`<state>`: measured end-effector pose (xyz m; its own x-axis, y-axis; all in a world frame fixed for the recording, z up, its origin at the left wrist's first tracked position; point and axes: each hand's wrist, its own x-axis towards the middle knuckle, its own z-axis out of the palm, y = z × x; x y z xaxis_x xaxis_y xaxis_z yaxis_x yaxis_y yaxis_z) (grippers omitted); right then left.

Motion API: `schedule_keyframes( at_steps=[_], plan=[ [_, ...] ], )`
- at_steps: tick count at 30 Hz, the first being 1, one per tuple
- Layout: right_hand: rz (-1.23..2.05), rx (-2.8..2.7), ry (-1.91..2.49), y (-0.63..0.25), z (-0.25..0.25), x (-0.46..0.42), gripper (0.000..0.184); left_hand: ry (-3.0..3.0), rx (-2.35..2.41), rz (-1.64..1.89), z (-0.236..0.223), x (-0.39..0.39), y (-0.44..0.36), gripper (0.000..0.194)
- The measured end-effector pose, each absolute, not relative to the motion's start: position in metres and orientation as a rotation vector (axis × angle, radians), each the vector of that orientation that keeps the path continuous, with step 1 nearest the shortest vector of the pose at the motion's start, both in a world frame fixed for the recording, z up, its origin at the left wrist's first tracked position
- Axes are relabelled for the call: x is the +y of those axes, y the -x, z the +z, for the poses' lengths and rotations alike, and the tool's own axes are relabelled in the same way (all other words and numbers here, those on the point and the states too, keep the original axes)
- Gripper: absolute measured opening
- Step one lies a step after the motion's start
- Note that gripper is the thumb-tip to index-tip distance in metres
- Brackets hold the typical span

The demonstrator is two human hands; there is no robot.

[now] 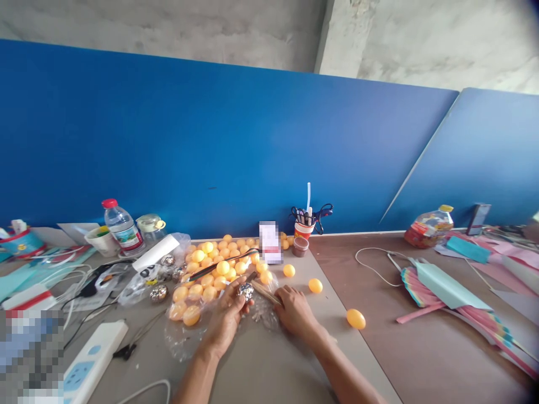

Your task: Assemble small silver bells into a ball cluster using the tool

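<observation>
Head view | far left: power strip (97, 352), bottle (124, 230) | left of centre: orange balls (209, 293), heaped | left hand (229, 311): silver ball (245, 291) in its fingers, before the heap | tan stick (266, 292) beside it, gripped by right hand (296, 310) | far right: jug (430, 229)

Left hand (231, 308), holding one shiny silver ball (245, 292); right hand (293, 308), gripping one tan stick (266, 293). Orange balls (209, 293), one heap, plus three loose to its right. Red-capped bottle (123, 230), at left.

a blue partition (168, 140), seamed at right and softly shiny, stands behind a grey-and-brown desktop (261, 370), before a blotchy grey wall (189, 28) and pillar (345, 39).
</observation>
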<state>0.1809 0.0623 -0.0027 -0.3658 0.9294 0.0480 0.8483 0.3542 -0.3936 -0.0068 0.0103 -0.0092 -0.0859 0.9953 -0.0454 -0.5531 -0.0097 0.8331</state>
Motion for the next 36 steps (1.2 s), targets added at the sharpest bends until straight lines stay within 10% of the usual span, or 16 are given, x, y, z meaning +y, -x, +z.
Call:
schedule_keyframes(
  at_steps=[16,36],
  plan=[
    [0.888,-1.907,1.095,-0.189,0.007,0.061,0.027,-0.627,0.906,1.582,-0.002,0.014,0.002,0.047],
    [0.702,-2.062,1.068,-0.186,0.016,0.056,0.023,-0.485,0.802,1.645,-0.004,0.016,0.005,0.044]
  ],
)
